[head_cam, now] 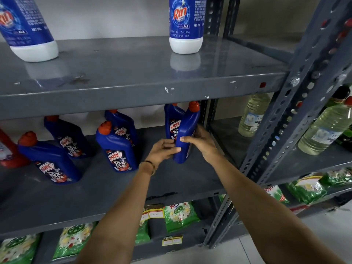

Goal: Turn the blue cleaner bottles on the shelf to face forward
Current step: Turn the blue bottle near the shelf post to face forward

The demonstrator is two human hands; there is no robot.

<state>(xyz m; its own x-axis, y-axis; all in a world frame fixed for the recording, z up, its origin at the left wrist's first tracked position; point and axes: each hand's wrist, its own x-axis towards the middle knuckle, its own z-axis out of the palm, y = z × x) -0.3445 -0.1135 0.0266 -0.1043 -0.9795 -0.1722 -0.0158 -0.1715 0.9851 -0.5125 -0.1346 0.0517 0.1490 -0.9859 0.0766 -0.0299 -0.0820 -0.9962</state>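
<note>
Both hands (left (165,149), right (200,141)) clamped on blue bottle (185,134), label sideways, shelf (114,187).

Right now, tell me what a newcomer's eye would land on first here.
Both hands, left hand and right hand, clasp a blue cleaner bottle at the right end of the middle shelf, its label turned away. Left of it, four blue bottles show their labels. Two tall Rin bottles stand on the shelf above.
</note>
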